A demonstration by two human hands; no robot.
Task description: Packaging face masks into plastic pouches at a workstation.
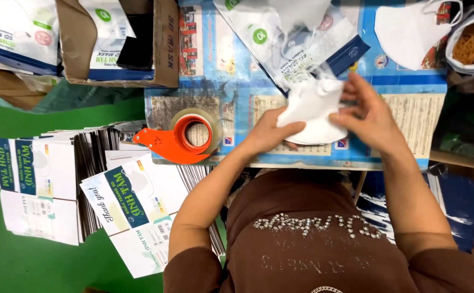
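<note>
Both of my hands hold a small stack of folded white face masks (314, 106) above the blue printed work surface (237, 92). My left hand (272, 133) supports the stack from its lower left side. My right hand (370, 116) grips its right edge with the fingers spread over the top. A white and blue mask pouch (296, 40), its clear mouth open, lies just beyond the masks.
An orange tape dispenser (180, 138) with a clear tape roll sits left of my left hand. Stacks of flat printed cartons (74, 184) lie on the green floor at left. A cardboard box (120, 40) with pouches stands at the top left. A loose white mask (408, 30) and a bag of rubber bands (473, 40) are at the top right.
</note>
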